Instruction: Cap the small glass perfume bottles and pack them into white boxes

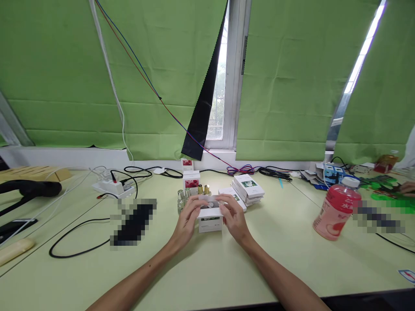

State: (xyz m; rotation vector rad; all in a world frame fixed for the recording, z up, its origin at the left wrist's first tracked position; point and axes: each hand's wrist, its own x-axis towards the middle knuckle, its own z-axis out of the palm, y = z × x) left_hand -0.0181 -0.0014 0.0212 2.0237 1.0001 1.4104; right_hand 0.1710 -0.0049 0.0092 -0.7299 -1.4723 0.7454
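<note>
A small white carton with a green picture and fine print on its front stands on the table before me, its top flaps up. My left hand grips its left side, thumb and fingers at the flaps. On the right side my right hand holds it the same way. Inside the opening a round silvery top shows, partly hidden by the flaps. Just behind my hands stand small glass bottles, some with greenish silver caps, others with gold caps.
White cartons with red pictures stand behind the bottles. Flattened white cartons are piled to the right. A pink drink bottle stands farther right, near another person's hand. Left are a power strip, cables and a blurred dark device.
</note>
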